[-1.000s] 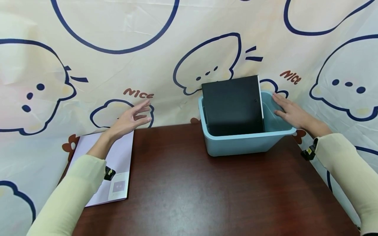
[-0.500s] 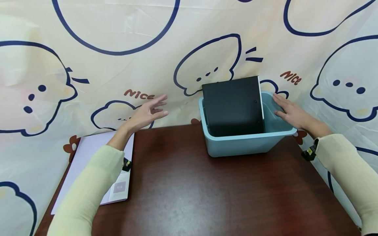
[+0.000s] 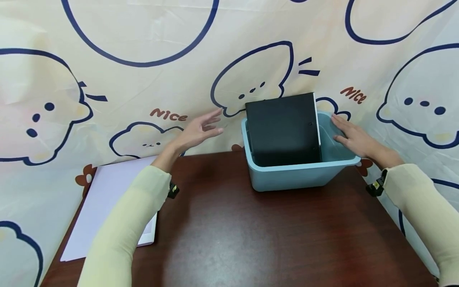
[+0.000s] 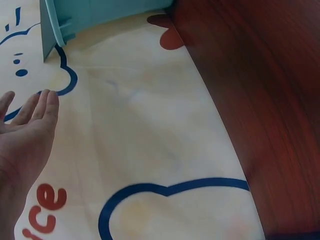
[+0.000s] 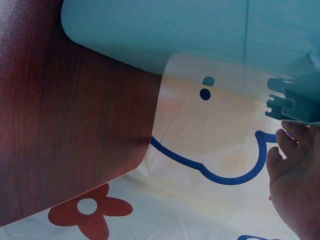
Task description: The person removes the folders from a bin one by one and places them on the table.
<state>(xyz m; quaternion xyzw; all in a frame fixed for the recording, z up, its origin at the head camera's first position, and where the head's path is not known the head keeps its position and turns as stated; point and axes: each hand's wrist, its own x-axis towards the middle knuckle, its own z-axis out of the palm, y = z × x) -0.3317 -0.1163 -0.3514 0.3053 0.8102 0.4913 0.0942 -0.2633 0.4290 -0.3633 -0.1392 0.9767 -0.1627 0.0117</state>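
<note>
My left hand (image 3: 197, 129) is in the air left of the blue plastic bin (image 3: 287, 177), fingers extended, holding nothing. In the left wrist view, the same hand (image 4: 30, 135) shows its palm and slightly bent fingers. My right hand (image 3: 355, 137) grips the bin's right rim, thumb on the inner side. From the right wrist, its fingers (image 5: 285, 145) appear under that rim's outer side. Leaning upright inside the bin is a large black flat folder or book (image 3: 283, 129) with a white edge. A lavender folder or book (image 3: 111, 191) lies at the table's left, partly behind my left sleeve.
The dark brown wooden table (image 3: 229, 227) meets a cream patterned cloth (image 3: 201, 91) behind it and at both sides. The bin stands near the back right edge. Small black cameras sit at both cuffs.
My left hand has moved right, from above the lavender folder or book toward the bin. The right hand, the bin and the black folder or book have stayed in place.
</note>
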